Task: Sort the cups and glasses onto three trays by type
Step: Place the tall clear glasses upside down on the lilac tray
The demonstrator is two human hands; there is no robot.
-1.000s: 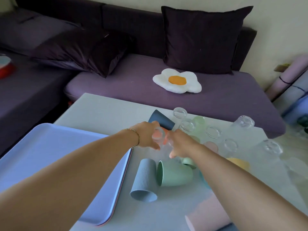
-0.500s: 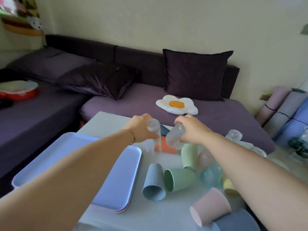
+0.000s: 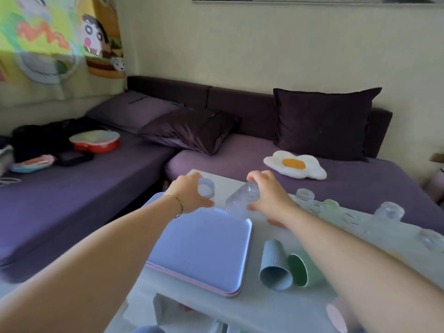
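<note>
My left hand (image 3: 189, 192) grips a clear glass (image 3: 207, 187), held above the far end of the blue tray (image 3: 201, 251). My right hand (image 3: 266, 193) holds a second clear glass (image 3: 241, 200), tilted with its mouth down over the tray's far right corner. The tray lies on the white table (image 3: 264, 306) with a pink tray edge showing beneath it. A ribbed blue-grey cup (image 3: 275, 265) and a green cup (image 3: 300, 270) lie on their sides right of the tray. Several clear glasses (image 3: 388, 210) stand along the table's far right edge.
A purple corner sofa with dark cushions (image 3: 322, 123) wraps the table's far and left sides. An egg-shaped pillow (image 3: 294, 164) lies behind the table. A red dish (image 3: 96, 140) and clutter sit on the left sofa. A pink cup (image 3: 336, 317) lies at the near right.
Both hands have lifted the two glasses out of the pile and carried them left, over the blue tray's far end. The camera has tilted upward.
</note>
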